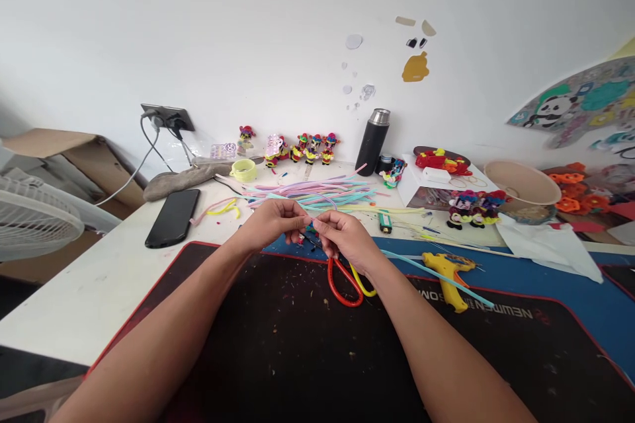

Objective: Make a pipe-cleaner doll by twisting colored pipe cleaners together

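At the far left a white fan (30, 215) with a wire grille juts in beside the desk (99, 277), whose white top is smooth and bare along its left edge. A flat black phone (172, 217) lies there, glossy and rectangular, with a cable running from a wall socket (166, 117) behind it. Further back sits a small roll of yellow tape (243, 170) and a row of small bright figurines (312, 147) against the wall.

A dark mat (278, 344) with a red border covers the near middle of the desk, dusted with crumbs; its near part is open room.

The left hand (270, 221) and right hand (347, 238) meet above the mat's far edge. Both sets of fingers are pressed together at the tips, pinching a thin pale pipe cleaner (311, 218) between them, held just above the desk. Just behind lies a loose heap of fuzzy pastel pipe cleaners (317, 193) in pink, blue, lilac and yellow. Under the right wrist lie scissors with red handles (344, 284).

To the right a cylindrical black flask (373, 141) with a steel cap stands near the wall. A green lighter (385, 221) lies nearer, then a yellow glue gun (449, 269) on the mat. A shallow beige bowl (520, 184) sits far right, with crumpled white paper (546, 244) beside it crowding that edge.
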### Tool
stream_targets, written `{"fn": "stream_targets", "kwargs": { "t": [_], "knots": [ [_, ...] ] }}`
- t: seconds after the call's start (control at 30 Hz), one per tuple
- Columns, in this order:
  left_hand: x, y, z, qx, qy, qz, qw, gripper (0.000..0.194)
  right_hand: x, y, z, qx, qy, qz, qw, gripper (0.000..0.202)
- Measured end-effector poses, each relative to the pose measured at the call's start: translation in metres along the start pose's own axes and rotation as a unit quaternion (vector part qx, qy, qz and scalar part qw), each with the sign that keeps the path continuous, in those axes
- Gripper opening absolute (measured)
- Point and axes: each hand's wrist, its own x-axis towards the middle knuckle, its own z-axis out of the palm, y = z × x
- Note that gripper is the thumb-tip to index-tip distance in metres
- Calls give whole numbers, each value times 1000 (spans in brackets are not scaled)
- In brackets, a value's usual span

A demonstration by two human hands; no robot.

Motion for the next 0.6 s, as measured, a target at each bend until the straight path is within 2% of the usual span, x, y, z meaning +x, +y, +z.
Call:
{"fn": "stream_targets", "kwargs": {
  "t": [0.3,0.6],
  "knots": [
    [-3,8,-3,20,-49,-23,998,38,1,5,-6,5,-57,8,998,37],
    [1,-4,4,-41,7,0,999,35,0,2,2,27,-7,1,1000,40]
  ]
}}
